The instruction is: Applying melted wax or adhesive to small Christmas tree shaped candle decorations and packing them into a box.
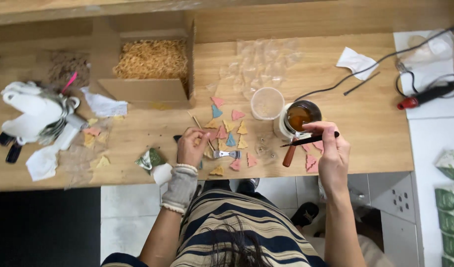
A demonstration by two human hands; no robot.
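My right hand [330,148] holds a thin black brush [311,140] level over the wooden table [375,123], right beside a white pot of brown liquid [299,117]. My left hand [191,146], in a knitted wrist cuff, rests on the table and pinches a thin wooden stick [202,129]. Just to its right lies a small metal clip [227,154]. Around both hands lie several small tree-shaped pieces in pink, yellow and blue [232,129]. An empty clear plastic cup [266,103] stands behind them.
An open cardboard box of straw filling [152,62] stands at the back left. White ceramic pieces and crumpled paper [34,116] sit at the far left. A tool with a red tip and black cable [424,96] lies at right, with clear plastic wrap [261,64] behind.
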